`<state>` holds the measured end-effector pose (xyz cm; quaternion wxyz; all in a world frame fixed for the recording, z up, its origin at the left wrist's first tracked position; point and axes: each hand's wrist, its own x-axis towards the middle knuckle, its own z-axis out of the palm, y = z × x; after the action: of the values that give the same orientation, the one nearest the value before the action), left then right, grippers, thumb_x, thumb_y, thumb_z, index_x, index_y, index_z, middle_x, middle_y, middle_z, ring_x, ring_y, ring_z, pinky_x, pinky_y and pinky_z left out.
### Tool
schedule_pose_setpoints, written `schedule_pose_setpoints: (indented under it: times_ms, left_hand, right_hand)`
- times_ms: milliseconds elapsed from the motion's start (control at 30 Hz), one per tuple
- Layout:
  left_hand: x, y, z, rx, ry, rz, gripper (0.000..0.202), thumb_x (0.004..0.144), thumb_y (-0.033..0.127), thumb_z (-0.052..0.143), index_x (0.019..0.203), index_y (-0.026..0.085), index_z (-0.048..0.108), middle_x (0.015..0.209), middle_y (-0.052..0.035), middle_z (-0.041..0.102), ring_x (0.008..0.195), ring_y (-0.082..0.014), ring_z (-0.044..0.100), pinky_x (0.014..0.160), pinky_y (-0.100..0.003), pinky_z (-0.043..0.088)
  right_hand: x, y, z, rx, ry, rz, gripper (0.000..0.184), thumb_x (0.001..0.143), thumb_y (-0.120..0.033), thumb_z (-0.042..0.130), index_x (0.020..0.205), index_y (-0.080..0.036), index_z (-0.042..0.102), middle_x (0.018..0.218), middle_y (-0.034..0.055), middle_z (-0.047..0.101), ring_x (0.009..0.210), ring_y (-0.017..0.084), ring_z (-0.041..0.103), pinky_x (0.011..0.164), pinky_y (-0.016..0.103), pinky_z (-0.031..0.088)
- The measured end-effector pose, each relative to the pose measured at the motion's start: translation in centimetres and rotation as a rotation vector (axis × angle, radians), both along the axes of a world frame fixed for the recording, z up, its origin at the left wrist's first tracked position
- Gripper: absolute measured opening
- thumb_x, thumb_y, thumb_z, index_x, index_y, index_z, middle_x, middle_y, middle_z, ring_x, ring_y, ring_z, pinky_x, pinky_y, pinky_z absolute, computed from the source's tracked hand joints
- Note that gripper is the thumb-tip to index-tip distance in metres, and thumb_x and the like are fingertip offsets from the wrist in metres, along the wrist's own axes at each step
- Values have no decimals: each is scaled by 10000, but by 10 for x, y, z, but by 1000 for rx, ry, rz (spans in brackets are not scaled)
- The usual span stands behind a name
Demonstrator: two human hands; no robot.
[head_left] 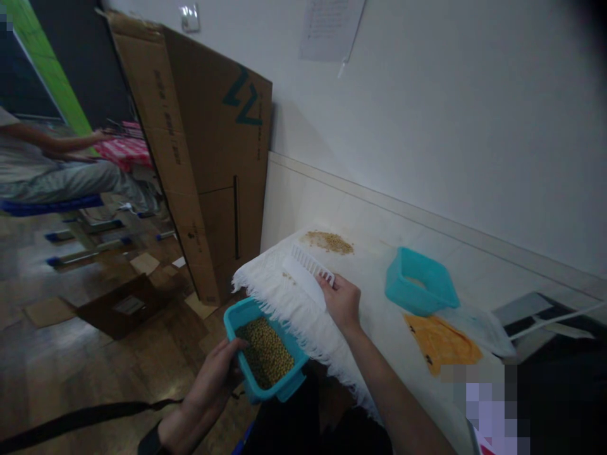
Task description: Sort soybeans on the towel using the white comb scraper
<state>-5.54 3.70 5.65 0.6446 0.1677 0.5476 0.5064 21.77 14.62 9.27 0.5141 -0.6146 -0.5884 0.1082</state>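
Observation:
My left hand (213,379) grips the near rim of a teal plastic tub (284,385) filled with small tan beans (265,352), held just below the fringed edge of a white cloth (303,322) that covers the table. My right hand (340,300) is closed on a white comb-like scraper (308,275), which lies on the cloth with its teeth pointing away from me. A few loose beans (287,276) lie beside the scraper, and a larger pile of beans (329,241) sits farther back on the cloth.
A second teal tub (420,287) stands on the cloth to the right, next to an orange bag (441,341). A tall cardboard box (203,170) leans against the wall at left. Another person (57,167) sits far left. Cardboard scraps lie on the floor (114,306).

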Motion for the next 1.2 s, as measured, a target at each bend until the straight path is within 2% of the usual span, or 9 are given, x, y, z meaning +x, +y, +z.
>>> schedule_pose_setpoints:
  times_ms: [200,367,500,667,800,967,1100,1200]
  left_hand:
    - [0,1,1,-3,-4,18,343,514,345,950,688,224,679,573,76,565,528,-106,475,483,-236,358]
    - [-3,2,-5,3,-7,32,357,515,348,960,715,216,695,589,63,612,542,-109,513,493,-225,385]
    - [-5,6,-6,8,-12,44,380,502,358,960,670,229,645,533,88,544,495,-91,447,467,-220,348]
    - [-6,10,-3,9,6,71,390,493,359,952,657,235,620,525,101,516,484,-80,417,463,-218,335]
    - [-6,8,2,22,19,84,371,503,365,945,676,232,645,562,81,563,520,-97,456,502,-235,369]
    - [-7,7,9,24,28,90,379,496,363,947,674,232,640,556,92,522,517,-89,423,504,-237,323]
    - [-6,9,11,23,29,100,393,484,388,929,652,244,604,537,104,487,509,-82,399,499,-232,324]
    - [-6,10,11,22,37,111,394,477,403,918,688,238,628,553,99,521,515,-85,423,496,-227,343]
  right_hand:
    - [-5,9,2,-9,-3,5,504,970,-630,777,717,-195,782,604,17,715,589,175,614,588,261,457]
    - [-8,8,-2,-27,38,74,520,948,-664,726,743,-190,791,611,11,706,584,173,600,585,270,437]
    - [-6,8,-2,-21,53,79,516,919,-664,723,709,-195,772,603,13,698,584,180,601,591,281,448]
    - [-5,2,-2,-26,64,92,524,921,-673,750,708,-196,783,613,15,710,582,187,625,601,287,486]
    - [-7,-4,-5,-30,95,97,527,925,-681,759,735,-191,809,644,30,743,613,205,669,625,295,525]
    - [-11,-4,-5,-19,122,111,562,931,-708,760,730,-186,820,656,37,754,620,210,686,617,294,531]
    - [-16,-6,-4,-4,99,153,501,944,-639,759,843,-169,900,684,44,801,636,220,724,600,285,533]
    - [-20,-12,-5,27,58,187,422,962,-554,760,943,-174,943,723,41,845,624,221,755,610,285,566]
